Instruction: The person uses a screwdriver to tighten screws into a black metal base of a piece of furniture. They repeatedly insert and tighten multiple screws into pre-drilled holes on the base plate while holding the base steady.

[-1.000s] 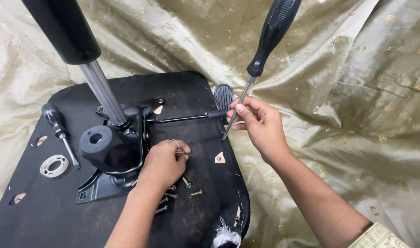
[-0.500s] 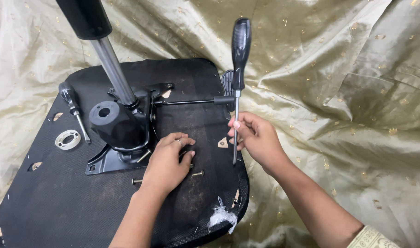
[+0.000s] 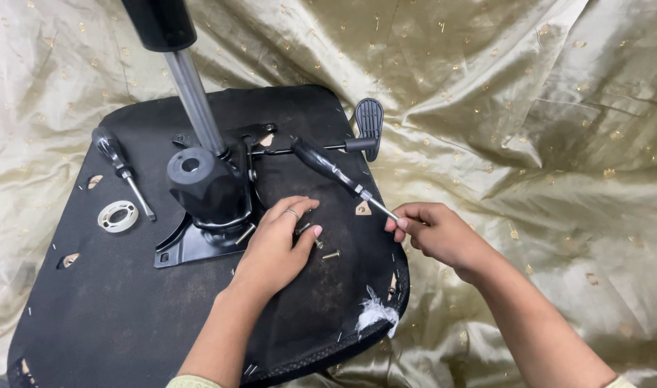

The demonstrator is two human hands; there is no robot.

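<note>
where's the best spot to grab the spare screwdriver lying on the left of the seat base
Take the black-handled screwdriver by its thick black handle, the end farther from the person, coming from above. It lies flat on the black upturned seat base, handle away and thin metal shaft pointing toward the white tape ring, with open space around the handle.

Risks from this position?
Right hand pinches the screwdriver by its bare metal shaft, handle hanging out over the seat: weak grip, it may slip or tip. Loose screws lie beside the left hand near the torn seat edge and could get knocked onto the gold cloth.
</note>
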